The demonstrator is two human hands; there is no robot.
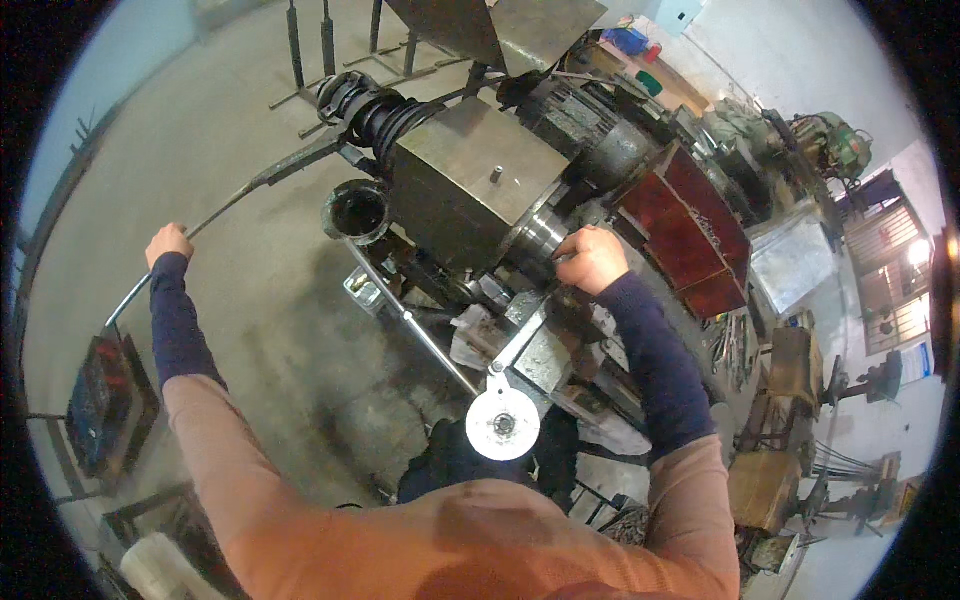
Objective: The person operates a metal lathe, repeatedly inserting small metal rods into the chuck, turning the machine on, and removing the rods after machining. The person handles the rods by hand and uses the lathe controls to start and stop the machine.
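Note:
My left hand (170, 245) is out to the left, its fingers wrapped round a long metal lever (232, 205). The lever runs up to a coiled, ribbed assembly (370, 112) on the far end of a lathe-like machine. My right hand (592, 260) is at the shiny round spindle (540, 235) that juts from the machine's box-shaped head (480, 160). Its fingers are curled closed against the spindle's open end, and what they pinch is hidden. In front of my body is a pale round disc-shaped handwheel (503, 424) with a crank arm.
A dark red metal housing (690, 230) stands right of my right hand. Below the machine head are a round dark cup (358, 212) and a slanting rod (410, 315). A dark box on a stand (105, 405) is at the left; benches with vises (790, 380) line the right.

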